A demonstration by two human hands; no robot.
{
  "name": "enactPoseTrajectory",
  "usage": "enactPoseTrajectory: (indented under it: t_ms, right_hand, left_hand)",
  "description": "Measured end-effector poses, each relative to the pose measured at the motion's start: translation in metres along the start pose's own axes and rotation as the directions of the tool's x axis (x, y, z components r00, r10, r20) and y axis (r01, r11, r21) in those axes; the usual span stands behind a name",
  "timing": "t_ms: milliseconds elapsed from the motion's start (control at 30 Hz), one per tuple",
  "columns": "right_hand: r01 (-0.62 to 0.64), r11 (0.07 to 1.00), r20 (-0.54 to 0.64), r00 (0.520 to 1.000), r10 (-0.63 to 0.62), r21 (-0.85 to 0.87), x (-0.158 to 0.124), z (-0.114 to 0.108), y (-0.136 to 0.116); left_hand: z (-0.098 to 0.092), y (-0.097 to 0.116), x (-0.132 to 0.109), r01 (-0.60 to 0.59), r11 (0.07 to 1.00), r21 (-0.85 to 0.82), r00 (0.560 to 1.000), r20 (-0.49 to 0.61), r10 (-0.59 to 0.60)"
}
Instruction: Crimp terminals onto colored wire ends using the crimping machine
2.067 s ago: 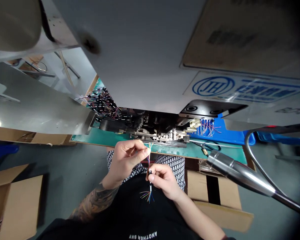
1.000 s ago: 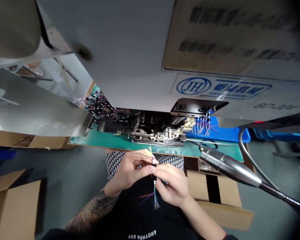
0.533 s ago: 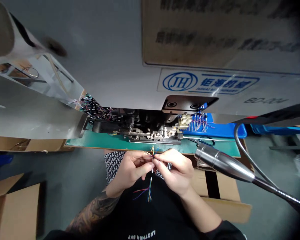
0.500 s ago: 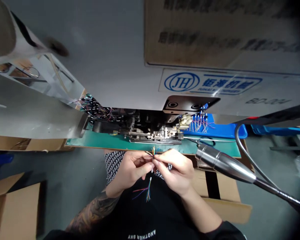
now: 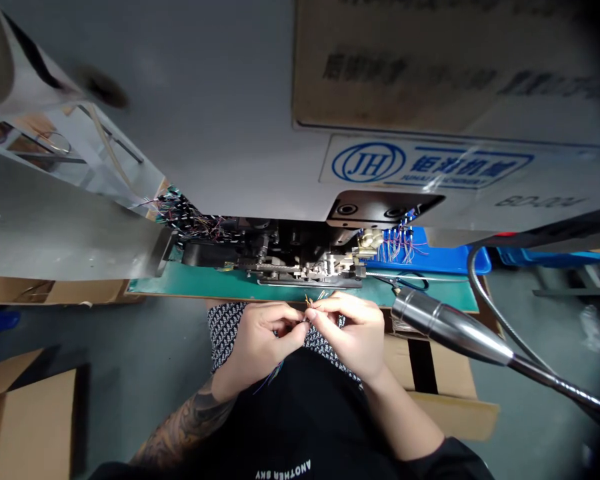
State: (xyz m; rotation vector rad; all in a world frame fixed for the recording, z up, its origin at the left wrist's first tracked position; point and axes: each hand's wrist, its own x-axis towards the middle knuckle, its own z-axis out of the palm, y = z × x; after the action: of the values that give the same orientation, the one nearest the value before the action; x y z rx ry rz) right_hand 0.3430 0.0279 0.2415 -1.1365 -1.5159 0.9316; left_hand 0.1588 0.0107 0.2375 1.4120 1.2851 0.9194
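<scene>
Between my fingertips is a thin multi-wire cable, its fanned wire ends showing orange, white and red above the fingers. My left hand is closed in a pinch on the cable, and its blue and purple tail wires show below that hand. My right hand pinches the wires at the upper end, touching the left fingertips. The cable's middle is hidden behind the left hand. Just beyond my hands are the metal parts of a machine's crimping area.
The machine's grey housing hangs overhead. A green work surface carries the machine. Dark bundled wires lie at left, a blue tray with wires at right. A metal lamp juts in from the right; cardboard boxes stand on the floor.
The cable's tail has swung from hanging between my hands to mostly behind my left hand. My right fingers have shifted over the wire ends, covering more of them.
</scene>
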Motion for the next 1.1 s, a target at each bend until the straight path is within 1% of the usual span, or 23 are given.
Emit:
enactPoseTrajectory:
  t_ms: [67, 133, 233, 300, 467, 767, 967, 1100]
  right_hand:
    - [-0.124, 0.990, -0.019, 0.992, 0.125, 0.061, -0.001, 0.003, 0.000]
    - [-0.213, 0.969, -0.027, 0.976, 0.218, 0.124, -0.002, 0.005, 0.000]
    - [-0.299, 0.935, -0.031, 0.950, 0.310, 0.189, -0.002, 0.006, 0.000]
    - [-0.324, 0.919, -0.034, 0.940, 0.340, 0.225, -0.001, 0.005, 0.000]
    - [-0.326, 0.900, -0.022, 0.938, 0.347, 0.289, 0.000, 0.003, 0.000]
    - [-0.322, 0.904, 0.003, 0.943, 0.334, 0.281, 0.000, -0.001, 0.002]
    - [-0.315, 0.886, 0.023, 0.945, 0.327, 0.340, 0.002, -0.002, 0.000]
    - [-0.305, 0.903, 0.014, 0.949, 0.315, 0.303, -0.001, -0.002, 0.002]
  left_hand:
    - [0.001, -0.002, -0.001, 0.046, 0.999, -0.021, 0.999, 0.023, -0.045]
    - [0.002, -0.004, -0.003, 0.090, 0.994, -0.060, 0.995, 0.052, -0.087]
    - [0.004, -0.008, -0.006, 0.120, 0.986, -0.115, 0.990, 0.089, -0.110]
    - [0.005, -0.010, -0.007, 0.135, 0.981, -0.140, 0.987, 0.102, -0.121]
    - [0.005, -0.012, -0.008, 0.181, 0.969, -0.171, 0.978, 0.138, -0.158]
    - [0.003, -0.007, -0.004, 0.192, 0.959, -0.206, 0.970, 0.186, -0.154]
    - [0.003, -0.007, -0.002, 0.218, 0.937, -0.273, 0.961, 0.229, -0.157]
    - [0.002, -0.011, -0.002, 0.224, 0.928, -0.299, 0.961, 0.227, -0.159]
